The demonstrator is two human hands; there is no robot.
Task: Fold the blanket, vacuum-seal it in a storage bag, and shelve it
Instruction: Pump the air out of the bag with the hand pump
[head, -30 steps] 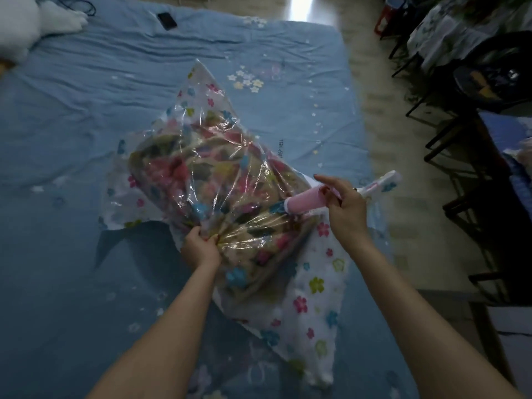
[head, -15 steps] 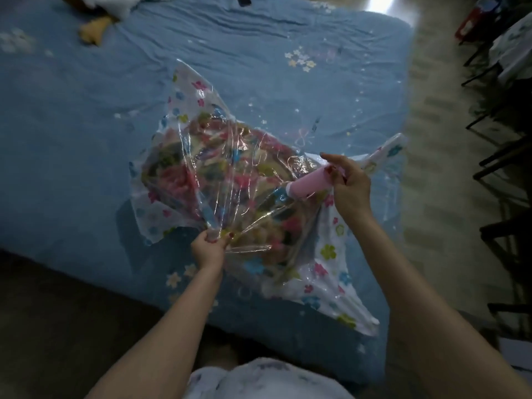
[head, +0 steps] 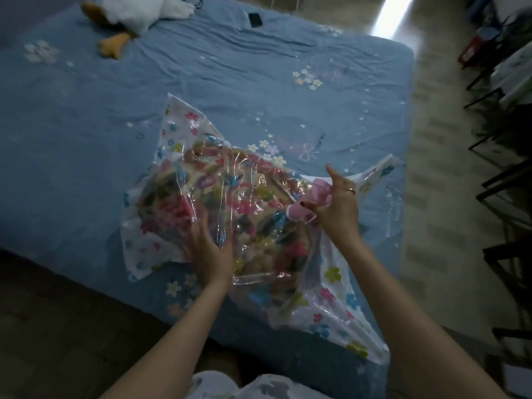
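A clear storage bag [head: 178, 128] printed with coloured flowers lies on the blue bed [head: 86, 116]. Inside it is the folded multicoloured blanket [head: 244, 203]. My left hand [head: 210, 251] lies flat with spread fingers on the bag's near left part, pressing down on it. My right hand [head: 335, 203] grips a pink hand pump [head: 309, 197] that stands against the bag's right side. The pump's far end is hidden behind my hand.
A white plush toy with orange feet [head: 129, 12] and a dark phone [head: 254, 20] lie at the far end of the bed. Dark chairs and tables [head: 506, 156] stand to the right across a strip of tiled floor. Dark floor [head: 57, 326] lies at bottom left.
My left hand has let go of the pinched plastic and now lies flat on the bag. The right hand has pushed the pump in toward the bag. The view has pulled back.
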